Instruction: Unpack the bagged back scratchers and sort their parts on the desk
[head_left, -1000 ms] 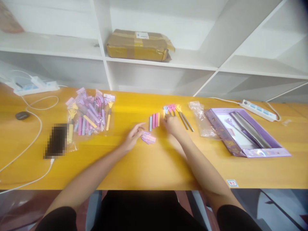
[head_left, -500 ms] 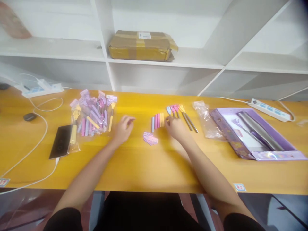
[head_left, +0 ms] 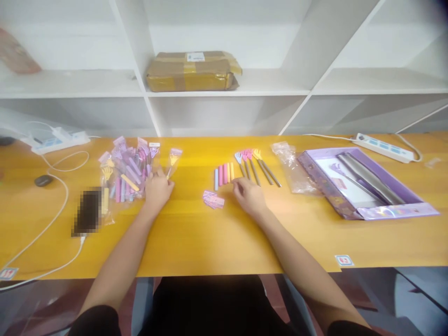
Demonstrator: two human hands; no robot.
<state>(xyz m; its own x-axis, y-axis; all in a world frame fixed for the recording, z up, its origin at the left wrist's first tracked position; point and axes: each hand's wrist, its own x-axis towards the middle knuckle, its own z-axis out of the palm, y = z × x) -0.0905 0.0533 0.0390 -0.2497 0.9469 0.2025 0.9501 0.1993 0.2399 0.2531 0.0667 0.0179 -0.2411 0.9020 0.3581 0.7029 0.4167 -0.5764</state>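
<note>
Five scratchers (head_left: 249,154) lie unwrapped beyond the right hand (head_left: 250,195); their coloured tubes (head_left: 225,173) are lined up just beside its fingertips, with the cards (head_left: 213,199) left of it. A pile of bagged scratchers (head_left: 128,161) left of the left hand (head_left: 158,187) remains unopened. That hand pinches one bagged scratcher (head_left: 172,160), its claw pointing away from the person, long axis leaning slightly right. The right hand's fingers curl; whether they grip a tube, I cannot tell.
</note>
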